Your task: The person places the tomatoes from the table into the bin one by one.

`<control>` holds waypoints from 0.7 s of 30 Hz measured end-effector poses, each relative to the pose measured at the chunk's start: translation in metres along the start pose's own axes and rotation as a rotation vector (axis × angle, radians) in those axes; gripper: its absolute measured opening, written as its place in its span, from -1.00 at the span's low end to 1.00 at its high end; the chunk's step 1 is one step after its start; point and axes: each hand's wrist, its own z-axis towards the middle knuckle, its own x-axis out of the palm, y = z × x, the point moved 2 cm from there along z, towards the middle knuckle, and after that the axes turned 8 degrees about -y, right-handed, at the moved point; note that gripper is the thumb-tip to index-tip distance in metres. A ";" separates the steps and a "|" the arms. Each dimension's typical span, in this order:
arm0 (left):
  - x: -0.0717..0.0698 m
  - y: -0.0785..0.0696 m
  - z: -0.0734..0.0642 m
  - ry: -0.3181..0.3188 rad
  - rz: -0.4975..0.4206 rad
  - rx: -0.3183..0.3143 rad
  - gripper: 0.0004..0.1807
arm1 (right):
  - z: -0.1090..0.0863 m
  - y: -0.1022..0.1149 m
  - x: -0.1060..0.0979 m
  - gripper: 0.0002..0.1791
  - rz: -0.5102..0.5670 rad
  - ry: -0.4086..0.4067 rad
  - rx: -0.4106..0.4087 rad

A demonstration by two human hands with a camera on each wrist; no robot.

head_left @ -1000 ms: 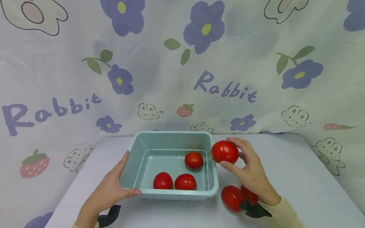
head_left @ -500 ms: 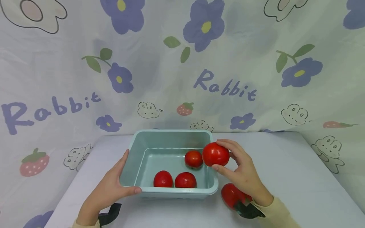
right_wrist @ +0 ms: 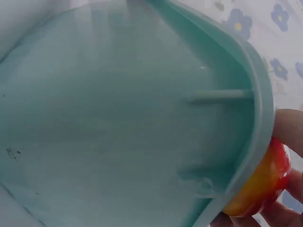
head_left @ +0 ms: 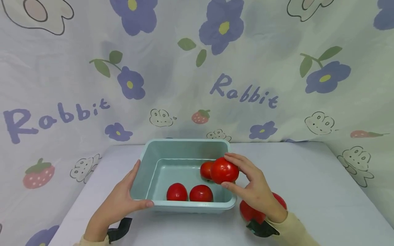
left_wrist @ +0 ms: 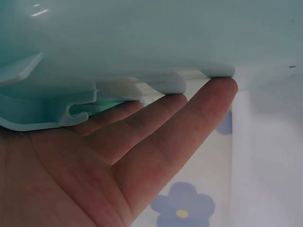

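Note:
My right hand (head_left: 257,186) holds a red tomato (head_left: 225,170) between fingers and thumb, over the right side of a pale green plastic bin (head_left: 166,172). Seen from the right wrist, that tomato (right_wrist: 267,182) shows red and yellow beyond the bin's rim (right_wrist: 262,94). Inside the bin, two tomatoes sit near the front wall, one at left (head_left: 176,192) and another beside it (head_left: 201,193). A third tomato (head_left: 205,170) lies farther back, partly covered by the held one. My left hand (head_left: 120,201) spans the bin's front left corner, its straight fingers (left_wrist: 189,123) touching the side wall and thumb along the front rim.
More tomatoes lie on the white tabletop (head_left: 320,177) right of the bin: one (head_left: 249,210) is under my right wrist, and another (head_left: 279,200) shows partly behind it. A printed cloth (head_left: 172,85) hangs at the back. Dark straps circle both wrists.
My right hand has carried the tomato leftward, from beside the bin's right rim to over its inside. The left hand keeps its place at the corner.

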 end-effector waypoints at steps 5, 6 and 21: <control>-0.001 0.001 0.000 0.002 0.011 0.011 0.31 | -0.001 0.000 0.005 -0.25 -0.045 0.008 -0.029; -0.001 0.001 -0.001 0.005 0.011 0.013 0.31 | -0.001 0.000 0.006 -0.25 -0.047 0.011 -0.029; -0.001 0.000 -0.001 -0.004 0.009 -0.002 0.31 | -0.005 0.003 0.013 -0.25 -0.038 0.063 -0.043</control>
